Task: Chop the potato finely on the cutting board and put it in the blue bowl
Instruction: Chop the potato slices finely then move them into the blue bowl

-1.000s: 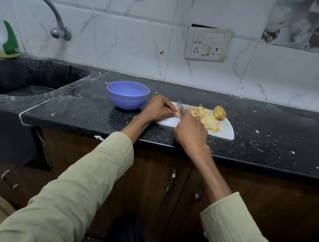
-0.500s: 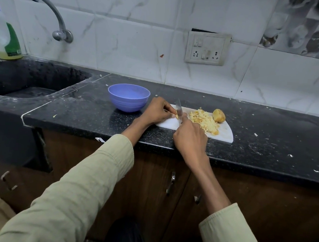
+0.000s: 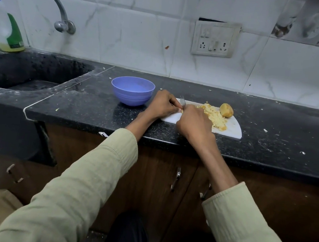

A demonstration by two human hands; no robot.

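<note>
Right hand (image 3: pixel 194 123) clenched around a knife handle hidden inside the fist, only the thin silver blade tip (image 3: pixel 182 102) poking up between the two hands, tilted slightly. Left hand (image 3: pixel 163 105) curled, fingertips pinched down on a small pale piece of potato at the near-left end of the white plastic cutting board (image 3: pixel 231 128), pressed right against the right hand's knuckles. On the board just beyond the right hand, a loose heap of finely chopped yellow potato (image 3: pixel 214 116); touching its far-right edge, an uncut rounded chunk of tan potato (image 3: pixel 226 110). Round blue plastic bowl (image 3: pixel 132 90) upright on the black speckled stone counter (image 3: pixel 84 104), just beside the left hand and left of the board; no potato pieces visible inside, only a faint pale smear on the inner wall. Pale crumbs scattered over the counter to the right of the board. Dark sunken sink (image 3: pixel 26 71) at far left, curved metal tap (image 3: pixel 58 13) above it, clear bottle with a green label (image 3: pixel 8 29) on the ledge behind. Both forearms in pale green sleeves (image 3: pixel 86 182).
</note>
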